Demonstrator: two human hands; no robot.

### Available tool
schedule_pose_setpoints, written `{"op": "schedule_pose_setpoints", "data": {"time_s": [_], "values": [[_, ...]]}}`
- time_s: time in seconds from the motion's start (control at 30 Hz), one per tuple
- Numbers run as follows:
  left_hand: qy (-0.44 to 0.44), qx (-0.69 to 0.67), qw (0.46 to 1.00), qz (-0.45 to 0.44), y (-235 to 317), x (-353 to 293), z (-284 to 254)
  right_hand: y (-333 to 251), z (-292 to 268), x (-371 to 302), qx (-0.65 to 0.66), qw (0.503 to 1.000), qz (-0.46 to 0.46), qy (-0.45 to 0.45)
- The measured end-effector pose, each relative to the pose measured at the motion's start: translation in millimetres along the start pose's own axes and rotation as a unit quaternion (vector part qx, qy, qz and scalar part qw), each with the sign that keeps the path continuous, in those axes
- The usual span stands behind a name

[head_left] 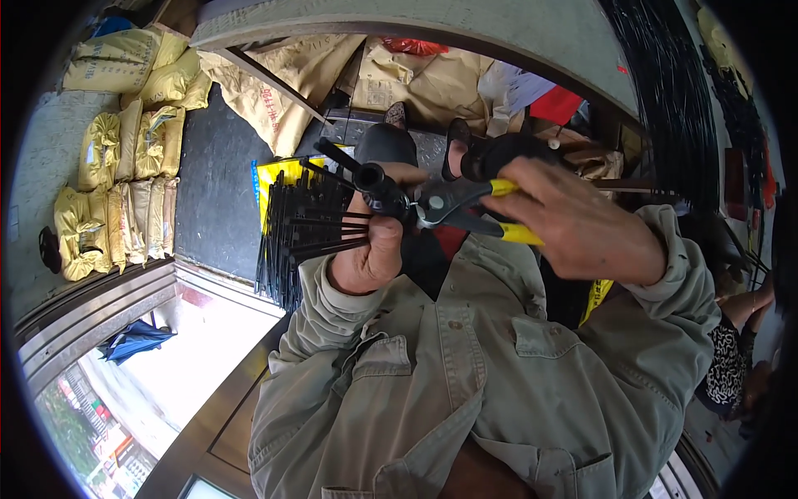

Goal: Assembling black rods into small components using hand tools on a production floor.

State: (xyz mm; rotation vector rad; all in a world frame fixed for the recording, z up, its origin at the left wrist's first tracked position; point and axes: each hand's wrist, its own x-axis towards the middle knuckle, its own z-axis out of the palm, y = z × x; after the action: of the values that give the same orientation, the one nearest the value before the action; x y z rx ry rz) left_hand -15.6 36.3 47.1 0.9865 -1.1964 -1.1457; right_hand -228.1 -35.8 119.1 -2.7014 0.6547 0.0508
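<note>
My left hand (378, 254) is closed around a black hub with rods (371, 177). The hub has a round hollow end, and several thin black rods stick out from it to the left. My right hand (565, 220) grips the pliers (460, 208), which have a dark body and yellow handle ends. Their handles are spread apart, and the jaws are at the right side of the hub, where a bit of thin wire shows. Exactly what the jaws bite on is too small to tell. Below the left hand's rods lies a bundle of black rods (287, 237) on a yellow sheet (274, 171).
Full yellow-brown sacks (133, 150) are stacked at the left wall. Brown sacking (274, 91) lies ahead beneath a curved beam (399, 21). Long black strands (669, 91) hang at the upper right. A blue umbrella (137, 339) shows at the lower left, another person (731, 349) at the right.
</note>
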Motion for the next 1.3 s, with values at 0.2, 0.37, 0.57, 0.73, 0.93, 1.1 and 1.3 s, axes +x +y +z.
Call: {"op": "schedule_pose_setpoints", "data": {"time_s": [0.2,0.37,0.57,0.73,0.93,1.1,1.3], "values": [[-0.038,0.000,0.999,-0.012,-9.5,2.6,-3.4,-10.8,3.5,0.4,-0.199,0.975,0.034,0.092],[-0.042,-0.040,0.998,0.003,-12.2,0.7,-4.0,-3.6,13.9,2.3,-0.253,0.951,0.009,0.178],[-0.036,-0.033,0.999,0.001,-12.8,1.7,-5.9,-1.0,6.3,6.9,-0.313,0.925,-0.006,0.213],[-0.028,-0.040,0.999,-0.009,-12.0,1.1,-7.3,-3.3,3.0,7.9,-0.340,0.918,-0.012,0.203],[0.023,0.102,0.994,-0.036,0.3,-0.5,5.5,2.3,-2.1,6.3,-0.315,0.942,-0.039,0.109],[0.032,0.074,0.996,-0.047,-4.7,-3.7,-0.1,5.2,22.5,9.6,-0.130,0.985,-0.038,0.103],[-0.032,-0.045,0.998,-0.026,-12.9,-3.0,-12.6,17.3,11.2,9.1,0.076,0.991,-0.086,0.072]]}}
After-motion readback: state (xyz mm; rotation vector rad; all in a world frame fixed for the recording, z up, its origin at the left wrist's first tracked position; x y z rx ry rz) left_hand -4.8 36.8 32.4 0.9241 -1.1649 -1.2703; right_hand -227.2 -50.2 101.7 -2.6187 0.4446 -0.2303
